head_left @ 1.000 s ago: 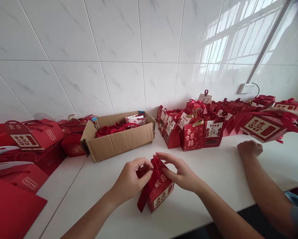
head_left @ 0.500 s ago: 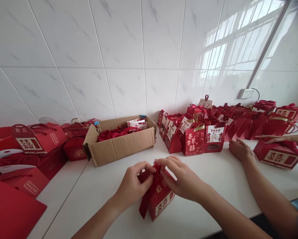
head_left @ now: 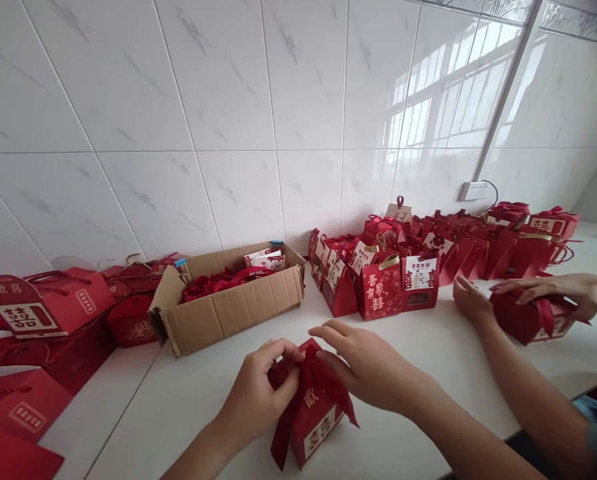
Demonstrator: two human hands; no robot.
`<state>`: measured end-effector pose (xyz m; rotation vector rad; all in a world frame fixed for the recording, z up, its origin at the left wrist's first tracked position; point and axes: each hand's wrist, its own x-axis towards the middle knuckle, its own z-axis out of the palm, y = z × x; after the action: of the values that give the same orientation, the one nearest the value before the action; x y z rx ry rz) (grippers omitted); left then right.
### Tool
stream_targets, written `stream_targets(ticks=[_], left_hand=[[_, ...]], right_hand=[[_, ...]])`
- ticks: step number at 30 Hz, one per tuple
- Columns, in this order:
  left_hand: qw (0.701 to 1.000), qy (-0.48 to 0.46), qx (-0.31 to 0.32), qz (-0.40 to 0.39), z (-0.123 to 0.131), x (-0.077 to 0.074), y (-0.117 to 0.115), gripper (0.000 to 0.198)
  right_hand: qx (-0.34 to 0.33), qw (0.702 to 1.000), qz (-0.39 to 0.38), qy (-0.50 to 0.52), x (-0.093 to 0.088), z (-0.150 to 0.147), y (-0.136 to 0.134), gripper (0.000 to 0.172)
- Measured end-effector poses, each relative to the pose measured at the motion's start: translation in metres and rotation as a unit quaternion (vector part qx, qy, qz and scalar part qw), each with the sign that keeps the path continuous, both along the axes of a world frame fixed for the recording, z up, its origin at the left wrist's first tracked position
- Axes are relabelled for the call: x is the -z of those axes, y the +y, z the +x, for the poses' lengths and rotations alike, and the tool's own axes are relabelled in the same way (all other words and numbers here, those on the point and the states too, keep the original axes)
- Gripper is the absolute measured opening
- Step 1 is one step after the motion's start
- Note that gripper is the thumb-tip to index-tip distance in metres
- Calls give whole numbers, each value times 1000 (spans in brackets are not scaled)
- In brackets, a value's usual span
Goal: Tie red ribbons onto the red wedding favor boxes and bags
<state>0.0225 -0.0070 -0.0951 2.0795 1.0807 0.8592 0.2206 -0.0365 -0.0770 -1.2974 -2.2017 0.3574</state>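
A small red gift box (head_left: 314,417) with gold characters and a cream label stands upright on the white table in front of me. Dark red ribbon (head_left: 283,433) is gathered at its peaked top, one tail hanging down each side. My left hand (head_left: 273,380) pinches a ribbon loop between thumb and fingertips at the top left of the box. Over the top right side is my right hand (head_left: 368,367), fingers stretched out and apart from the thumb. Its thumb lies against the ribbon; whether it presses there is partly hidden.
A cardboard box (head_left: 238,317) of red ribbons and cards stands behind. Red gift boxes (head_left: 382,288) line the wall at right; larger red boxes (head_left: 53,303) are stacked left. Another person's hands (head_left: 553,290) rest by a ribboned red box (head_left: 516,313) at right.
My right hand's fingers have straightened, and a ribbon tail now hangs at the right of the box. My left hand keeps its pinch. The other person's box has turned. The view has shifted.
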Motion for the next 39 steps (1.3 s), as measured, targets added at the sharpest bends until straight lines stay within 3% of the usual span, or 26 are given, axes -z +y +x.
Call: stream_targets(ticks=[4, 8, 13, 17, 20, 24, 28, 35, 39], left_hand=[[1000, 7, 7, 10, 0, -2, 0, 10], [999, 26, 19, 18, -2, -2, 1, 9], [998, 54, 30, 26, -4, -3, 3, 10], [996, 77, 36, 37, -3, -6, 4, 10], [994, 92, 35, 39, -4, -8, 5, 8], [995, 89, 45, 22, -6, -9, 7, 6], [995, 84, 55, 0, -8, -11, 9, 7], [992, 84, 47, -86, -12, -15, 16, 14], [993, 65, 32, -95, -18, -16, 22, 15]], right_hand=[[-56, 994, -46, 86, 6, -8, 6, 27], [-46, 981, -89, 167, 12, -13, 13, 11], [-83, 977, -68, 187, 14, -11, 16, 9], [-72, 977, -40, 196, 15, -11, 16, 6], [-76, 977, -36, 196, 15, -10, 16, 13], [-145, 977, -10, 157, 15, -5, 16, 25], [-171, 979, 16, 112, 20, -1, 18, 39], [-189, 979, -2, 75, 32, 2, 18, 47], [-185, 981, -19, 57, 34, 2, 17, 49]])
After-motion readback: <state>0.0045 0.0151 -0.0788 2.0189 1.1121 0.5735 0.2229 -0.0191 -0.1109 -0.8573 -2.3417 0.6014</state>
